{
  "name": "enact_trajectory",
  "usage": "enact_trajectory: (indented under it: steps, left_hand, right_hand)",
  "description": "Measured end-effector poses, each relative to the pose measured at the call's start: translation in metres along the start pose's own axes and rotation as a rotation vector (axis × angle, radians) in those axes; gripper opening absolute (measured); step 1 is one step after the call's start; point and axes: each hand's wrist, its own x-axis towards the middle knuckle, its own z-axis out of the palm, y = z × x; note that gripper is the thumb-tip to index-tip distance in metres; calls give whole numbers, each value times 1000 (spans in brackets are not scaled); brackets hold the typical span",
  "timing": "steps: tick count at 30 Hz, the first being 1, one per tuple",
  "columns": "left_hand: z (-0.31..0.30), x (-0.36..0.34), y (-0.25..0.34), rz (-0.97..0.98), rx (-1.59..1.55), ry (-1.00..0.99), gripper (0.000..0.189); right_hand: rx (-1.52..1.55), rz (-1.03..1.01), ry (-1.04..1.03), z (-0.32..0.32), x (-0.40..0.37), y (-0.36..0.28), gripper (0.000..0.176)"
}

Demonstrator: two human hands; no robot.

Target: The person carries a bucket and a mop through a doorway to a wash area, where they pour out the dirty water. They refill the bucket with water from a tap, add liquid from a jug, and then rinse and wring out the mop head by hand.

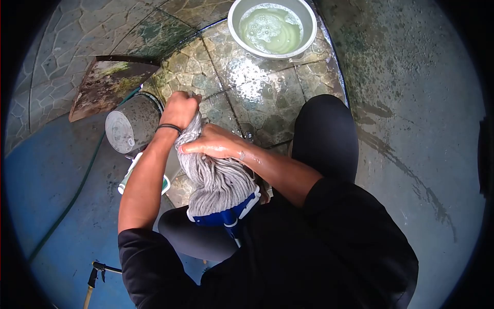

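Observation:
A grey string mop head (pixel 213 185) hangs between my arms, its strands gathered and twisted upward from a blue and white clamp (pixel 226 213) near my lap. My left hand (pixel 181 109) is closed round the top end of the strands, with a dark band at the wrist. Lower down, my right hand (pixel 211 142) is wrapped round the same bundle, thumb across the front. The right hand and forearm look wet. Beyond my hands, a round basin (pixel 233 32) holds cloudy, foamy water.
A lidded cylindrical container (pixel 146 117) lies at the left beside a stained board (pixel 105 85). A green hose (pixel 85 183) runs over the blue floor. A green and white object (pixel 165 184) sits under my left forearm. A spray nozzle (pixel 93 275) is at lower left.

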Motion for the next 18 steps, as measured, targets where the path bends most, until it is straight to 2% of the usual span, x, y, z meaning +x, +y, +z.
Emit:
enact_trajectory:
  steps: [2, 3, 6, 7, 10, 11, 12, 14, 16, 17, 18]
  left_hand:
    - [8, 0, -7, 67, -47, 78, 43]
    - [15, 5, -18, 23, -190, 22, 43]
    - [20, 15, -43, -373, -1104, -648, 42]
    - [15, 15, -47, -374, -1139, -681, 42]
    - [-1, -15, -9, -273, -1452, -1023, 38]
    - [10, -7, -19, -265, -1430, -798, 26]
    - [24, 15, -52, -241, -1391, -758, 27]
    - [24, 21, -48, -246, -1244, -714, 22]
    - [39, 27, -48, -191, -1042, -451, 23]
    - [46, 31, -53, -116, -710, -243, 29]
    - [54, 36, -62, -7, -546, -127, 28]
  right_hand:
    - [-102, 80, 21, -4, -7, -8, 55]
    - [-201, 72, 128, 1, -5, 5, 51]
    - [-118, -80, 119, 1, 1, 26, 50]
    - [-108, -22, 50, -1, 1, 22, 48]
    - [-138, -136, 54, 1, 6, 30, 50]
    - [-89, -99, 41, -1, 4, 29, 50]
    - [22, -100, 35, -1, 3, 28, 50]
    - [241, -96, 22, -2, 1, 28, 51]
    - [269, -32, -15, -7, 5, 40, 57]
    - [285, 0, -34, -8, 7, 46, 60]
    - [299, 32, -54, -10, 9, 50, 64]
